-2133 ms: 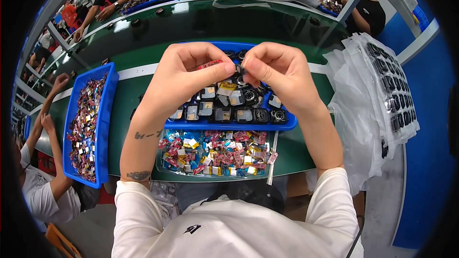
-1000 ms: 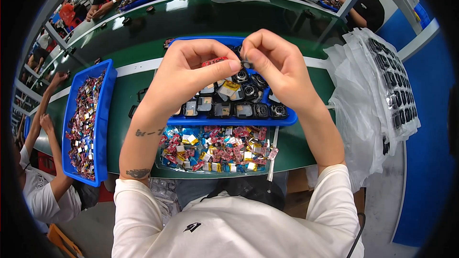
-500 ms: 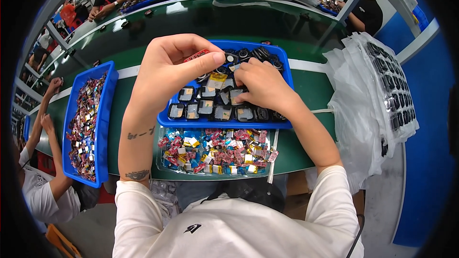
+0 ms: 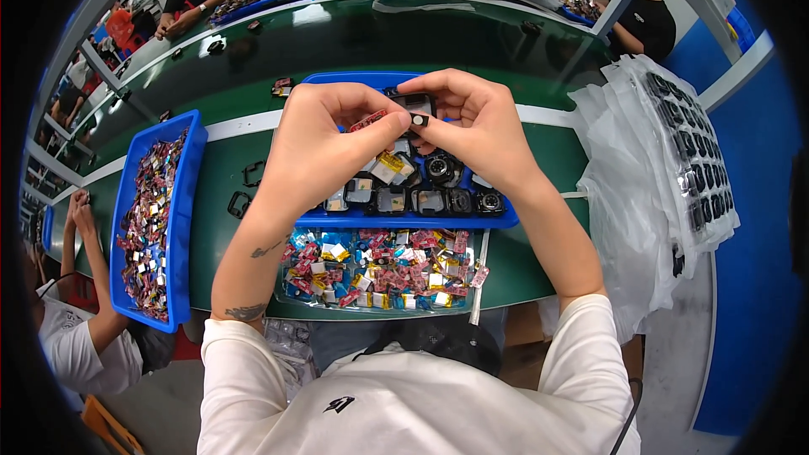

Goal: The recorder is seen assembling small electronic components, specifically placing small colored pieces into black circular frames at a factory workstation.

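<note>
Above the blue tray (image 4: 396, 222), both my hands meet. My left hand (image 4: 324, 139) is closed on a red circuit board (image 4: 368, 121); a small black part with a white dot (image 4: 419, 120) sits at its fingertips. My right hand (image 4: 484, 131) grips a black watch case (image 4: 415, 104) by its edge, close beside that part. Whether the part touches the case I cannot tell. More black watch cases (image 4: 390, 200) lie in the tray, some open side up, with a yellow-and-silver battery (image 4: 389, 167) on top. My hands hide the tray's far middle.
Nearest me, a clear tray (image 4: 291, 291) holds red boards with batteries. A long blue bin (image 4: 187, 227) of similar parts stands left. Black frames (image 4: 240, 204) lie between. Plastic-wrapped case trays (image 4: 687, 152) stack at right. Across the green belt (image 4: 379, 42), other people work.
My right hand has lifted a watch case from the tray and brought it up to my left hand. My left hand has moved slightly right and down. Pieces on the green belt have shifted left.
</note>
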A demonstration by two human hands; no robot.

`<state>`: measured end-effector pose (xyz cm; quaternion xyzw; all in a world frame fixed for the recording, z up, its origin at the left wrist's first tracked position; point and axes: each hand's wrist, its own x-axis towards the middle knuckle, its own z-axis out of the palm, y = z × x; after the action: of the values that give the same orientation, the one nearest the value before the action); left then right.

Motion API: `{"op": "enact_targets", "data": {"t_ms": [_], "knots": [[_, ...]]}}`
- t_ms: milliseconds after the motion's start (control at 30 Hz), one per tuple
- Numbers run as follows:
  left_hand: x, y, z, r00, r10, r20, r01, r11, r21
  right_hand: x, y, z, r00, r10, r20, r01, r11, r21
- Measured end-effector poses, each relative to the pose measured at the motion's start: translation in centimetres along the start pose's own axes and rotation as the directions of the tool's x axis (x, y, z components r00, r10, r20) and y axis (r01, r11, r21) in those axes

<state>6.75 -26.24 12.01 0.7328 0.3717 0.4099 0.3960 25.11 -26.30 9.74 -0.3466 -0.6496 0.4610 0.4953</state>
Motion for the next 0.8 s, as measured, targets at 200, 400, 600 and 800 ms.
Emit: {"op": "enact_targets", "data": {"t_ms": [200,400,600,800], "knots": [[-0.1,-0.3,0.8,0.985,0.037,-0.171,-0.035,0.999,0.020,-0.6,-0.5,0.7,0.999,-0.014,-0.049,0.014,1.000,-0.005],[-0.1,-0.5,0.8,0.980,0.085,-0.182,-0.079,0.996,0.036,-0.9,-0.7,0.9,0.996,-0.046,-0.070,0.044,0.998,-0.034],[0.0,-0.6,0.8,0.979,0.100,-0.178,-0.092,0.994,0.051,-1.0,-1.0,0.8,0.999,-0.016,-0.040,0.013,0.998,-0.067],[0.0,-0.8,0.8,0.975,0.106,-0.195,-0.094,0.993,0.068,-1.1,-0.9,1.0,0.999,-0.038,-0.036,0.034,0.995,-0.089]]}}
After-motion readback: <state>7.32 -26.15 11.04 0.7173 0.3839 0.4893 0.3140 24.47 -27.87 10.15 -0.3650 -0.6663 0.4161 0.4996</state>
